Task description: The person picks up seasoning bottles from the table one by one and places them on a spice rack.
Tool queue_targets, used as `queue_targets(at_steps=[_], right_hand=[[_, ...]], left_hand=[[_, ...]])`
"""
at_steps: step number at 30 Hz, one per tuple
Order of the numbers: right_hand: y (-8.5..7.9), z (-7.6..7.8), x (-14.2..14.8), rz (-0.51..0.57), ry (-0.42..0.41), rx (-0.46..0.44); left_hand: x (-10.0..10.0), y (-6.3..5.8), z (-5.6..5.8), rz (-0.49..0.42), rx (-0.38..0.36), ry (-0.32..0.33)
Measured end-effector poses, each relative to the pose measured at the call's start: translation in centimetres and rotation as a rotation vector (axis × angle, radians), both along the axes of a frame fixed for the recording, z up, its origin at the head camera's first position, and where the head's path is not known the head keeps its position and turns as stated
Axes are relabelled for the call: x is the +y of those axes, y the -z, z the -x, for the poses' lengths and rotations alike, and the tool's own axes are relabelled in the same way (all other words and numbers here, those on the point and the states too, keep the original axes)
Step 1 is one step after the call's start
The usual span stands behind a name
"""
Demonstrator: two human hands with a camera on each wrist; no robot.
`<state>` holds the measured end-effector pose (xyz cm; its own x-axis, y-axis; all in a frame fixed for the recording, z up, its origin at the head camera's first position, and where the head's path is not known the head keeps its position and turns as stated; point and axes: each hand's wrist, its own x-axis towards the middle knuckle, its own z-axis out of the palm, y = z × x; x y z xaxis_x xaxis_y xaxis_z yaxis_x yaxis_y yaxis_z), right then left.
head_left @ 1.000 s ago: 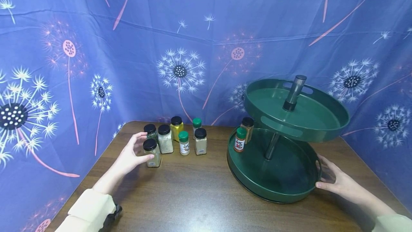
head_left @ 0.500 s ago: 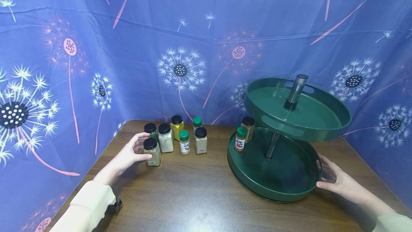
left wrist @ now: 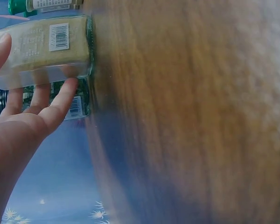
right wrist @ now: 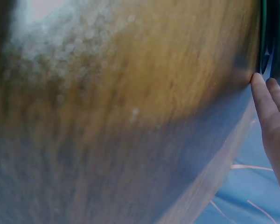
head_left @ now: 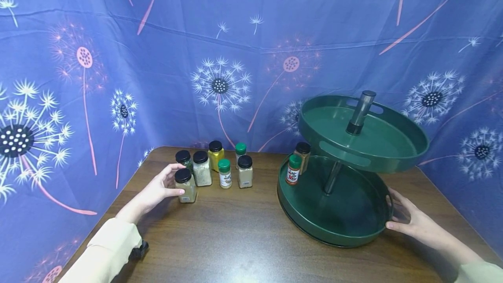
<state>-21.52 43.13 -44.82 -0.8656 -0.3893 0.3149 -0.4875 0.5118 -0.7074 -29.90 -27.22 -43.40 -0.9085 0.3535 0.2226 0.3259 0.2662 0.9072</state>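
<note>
The nearer left hand (head_left: 159, 189) grips the upright, front black-capped spice jar (head_left: 187, 190) from its left; across, the right hand (head_left: 412, 222) seems to pinch the lower green tray (head_left: 353, 215).

The left grip (left wrist: 25, 121) holds a tan-filled glass jar (left wrist: 39, 49), a darker jar (left wrist: 75, 106) close beside it.

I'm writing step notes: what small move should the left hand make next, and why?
Probably lift the front jar straight up: the left hand has thumb and fingers around it, it appears to stand on the table, and the lower tray has bare space beside the red-labelled jar.
</note>
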Motion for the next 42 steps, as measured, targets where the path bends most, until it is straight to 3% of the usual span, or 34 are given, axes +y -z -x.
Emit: queue_targets(at_steps=[13,27,35,42], right_hand=[[-0.2,0.0,-0.1,-0.005,0.008,0.002],[-0.5,-0.1,-0.3,0.011,-0.009,-0.005],[-0.1,-0.1,-0.3,0.027,0.004,-0.017],[0.0,0.0,-0.1,0.044,0.011,-0.022]], left_hand=[[-0.1,0.0,0.0,-0.006,-0.012,-0.004],[0.1,-0.2,-0.4,-0.012,0.071,-0.034],[0.3,-1.7,-1.3,-0.063,0.074,-0.007],[0.8,-3.5,-2.1,-0.031,0.116,-0.032]])
